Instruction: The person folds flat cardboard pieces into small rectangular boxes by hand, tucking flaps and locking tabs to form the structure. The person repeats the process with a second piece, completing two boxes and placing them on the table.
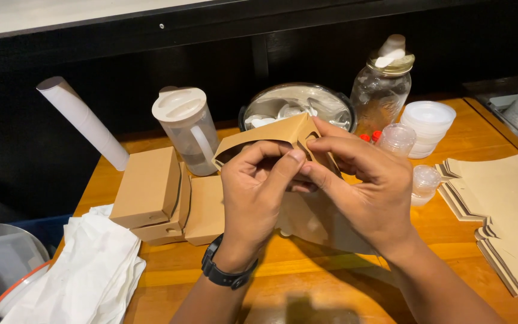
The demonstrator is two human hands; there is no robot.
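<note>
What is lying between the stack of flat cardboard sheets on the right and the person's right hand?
In the head view, one small clear lidded cup sits on the wooden table between the flat cardboard sheets and the right hand.

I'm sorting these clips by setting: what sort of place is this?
Likely a food shop's packing counter. Both hands fold a brown cardboard box over a wooden counter, with flat box blanks stacked at the side, finished boxes, and stacks of plastic lids.

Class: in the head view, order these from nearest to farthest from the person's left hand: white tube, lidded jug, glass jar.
1. Lidded jug, just up-left of the left hand.
2. Glass jar, up to the right, at the back.
3. White tube, far left.
</note>
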